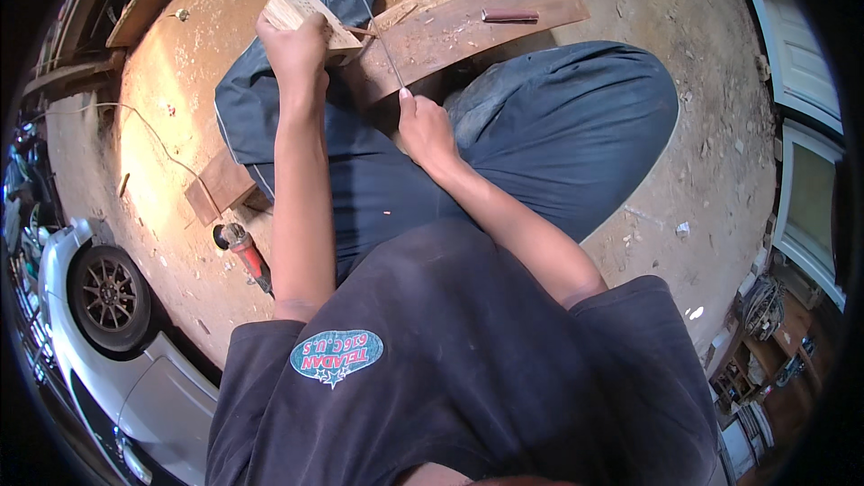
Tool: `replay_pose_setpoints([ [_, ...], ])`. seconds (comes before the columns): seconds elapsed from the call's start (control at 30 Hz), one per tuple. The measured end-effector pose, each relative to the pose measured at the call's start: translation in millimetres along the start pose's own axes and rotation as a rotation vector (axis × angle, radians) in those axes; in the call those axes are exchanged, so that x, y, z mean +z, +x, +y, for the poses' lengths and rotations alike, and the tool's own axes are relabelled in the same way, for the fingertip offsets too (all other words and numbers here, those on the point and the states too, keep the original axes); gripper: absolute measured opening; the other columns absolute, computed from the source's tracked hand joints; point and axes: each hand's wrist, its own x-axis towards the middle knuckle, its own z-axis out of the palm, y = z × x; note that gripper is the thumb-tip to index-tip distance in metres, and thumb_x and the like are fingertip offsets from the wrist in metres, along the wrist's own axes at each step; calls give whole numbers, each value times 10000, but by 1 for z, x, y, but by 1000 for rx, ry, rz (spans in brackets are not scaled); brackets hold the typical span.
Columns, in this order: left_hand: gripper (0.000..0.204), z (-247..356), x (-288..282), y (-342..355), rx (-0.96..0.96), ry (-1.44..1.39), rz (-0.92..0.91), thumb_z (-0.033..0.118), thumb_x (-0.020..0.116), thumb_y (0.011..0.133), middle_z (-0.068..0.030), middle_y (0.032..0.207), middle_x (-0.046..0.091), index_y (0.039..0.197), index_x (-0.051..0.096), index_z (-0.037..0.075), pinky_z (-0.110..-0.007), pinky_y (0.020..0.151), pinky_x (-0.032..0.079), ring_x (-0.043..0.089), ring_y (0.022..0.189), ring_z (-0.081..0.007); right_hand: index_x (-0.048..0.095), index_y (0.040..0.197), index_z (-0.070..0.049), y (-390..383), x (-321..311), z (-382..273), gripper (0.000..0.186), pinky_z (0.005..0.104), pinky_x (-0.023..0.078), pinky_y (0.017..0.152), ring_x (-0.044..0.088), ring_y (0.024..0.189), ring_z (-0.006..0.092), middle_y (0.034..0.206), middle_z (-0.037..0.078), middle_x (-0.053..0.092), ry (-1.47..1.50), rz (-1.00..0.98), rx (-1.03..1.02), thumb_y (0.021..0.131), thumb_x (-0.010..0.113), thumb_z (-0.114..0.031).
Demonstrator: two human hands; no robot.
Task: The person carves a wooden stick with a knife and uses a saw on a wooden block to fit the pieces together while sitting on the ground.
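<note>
My left hand [299, 49] is closed round a pale wooden block [295, 9], held up over my bent left leg. In my right hand [427, 130] is the lower end of a thin metal rod [389, 56], gripped between thumb and fingers. The rod slants up and to the left, its far end close to the right side of the block. I cannot tell if the two touch. Beneath them lies a brown wooden board [450, 40] with wood shavings on it. A short dark red cylinder [510, 15] rests near the board's far right end.
On the floor to my left lie a red angle grinder [249, 256] and a wood offcut [219, 184], with a cord [148, 121] running near them. A silver car [175, 391] stands at the lower left. White framed panels [796, 36] line the right side.
</note>
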Motion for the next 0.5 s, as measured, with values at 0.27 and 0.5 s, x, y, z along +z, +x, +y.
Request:
replay_pose_setpoints([
  [0.27, 419, -2, -2, -9, -20, -21, 25, -83, 649, 772, -152, 1003, 638, 1161, 497, -44, -359, 700, 592, 692, 847, -243, 604, 813, 46, -4, -8, -7, 518, 570, 456, 739, 594, 839, 528, 812, 326, 619, 26, -1, -6, 1052, 395, -364],
  [0.5, 373, -4, 1, 0, 16, -9, 11, -84, 619, 774, -143, 959, 645, 1131, 519, -48, -348, 677, 587, 690, 800, -232, 602, 811, 41, 2, -2, 4, 528, 574, 457, 737, 596, 825, 530, 817, 322, 626, -28, -16, 33, 1048, 395, -384],
])
